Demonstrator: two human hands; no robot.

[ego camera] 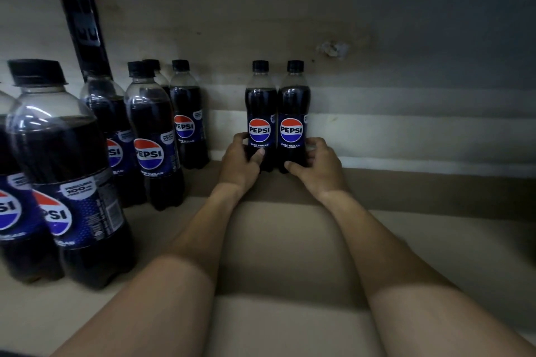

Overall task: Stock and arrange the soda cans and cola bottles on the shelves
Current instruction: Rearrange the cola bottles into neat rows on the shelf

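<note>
Two Pepsi Zero Sugar bottles stand upright side by side at the back of the shelf (290, 240), labels facing me. My left hand (239, 161) grips the base of the left bottle (260, 113), thumb across its front. My right hand (317, 161) grips the base of the right bottle (293, 113) in the same way. Both forearms reach in over the shelf board.
Several more Pepsi bottles (153, 136) stand in rows on the left, the nearest one (63, 177) close to my left elbow. A black shelf upright (84, 29) rises behind them. The back wall (406, 81) is pale board. The shelf to the right of my hands is bare.
</note>
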